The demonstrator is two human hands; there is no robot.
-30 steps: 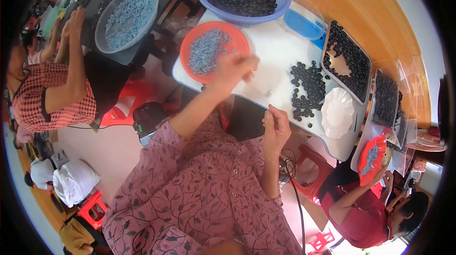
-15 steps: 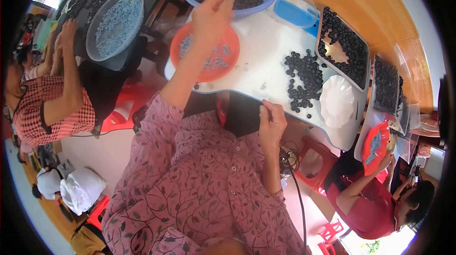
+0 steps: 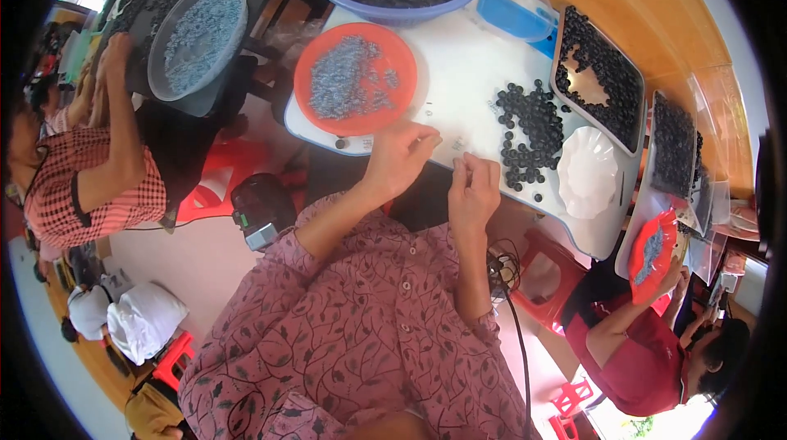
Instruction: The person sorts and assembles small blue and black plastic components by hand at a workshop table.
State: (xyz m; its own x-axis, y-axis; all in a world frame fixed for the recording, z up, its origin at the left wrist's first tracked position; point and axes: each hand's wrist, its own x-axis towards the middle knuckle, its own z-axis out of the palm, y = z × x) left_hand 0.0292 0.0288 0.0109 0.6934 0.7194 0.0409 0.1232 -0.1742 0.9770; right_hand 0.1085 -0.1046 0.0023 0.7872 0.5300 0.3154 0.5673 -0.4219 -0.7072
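Student: What step is shown, with the clock centred between the hands and 12 o'clock pointing away from the body?

Tutor: Apparently fine fingertip work at the near edge of the white table (image 3: 459,55). The orange dish (image 3: 398,51), at 10 to 11 o'clock, holds a heap of clear pieces (image 3: 340,79). The left hand (image 3: 398,161) and right hand (image 3: 475,186) lie near each other but apart. Each has thumb and forefinger drawn narrow; whether the tips meet, or grip anything, cannot be told.

Student: And what would the next move call for?

Tutor: Probably steady, narrow fingertips; pieces this small could easily slip over the edge.

Student: What else lies around?

Tutor: The blue basket (image 3: 385,11), between 11 and 12; the tray (image 3: 586,83), at 2; the white dish (image 3: 588,170), at 3; and loose black pieces (image 3: 533,129), between 2 and 3.

Student: Any obstacle?

Tutor: The orange dish sits just beside the left hand; loose clear bits (image 3: 459,143) lie just beyond the right fingertips, near 12.
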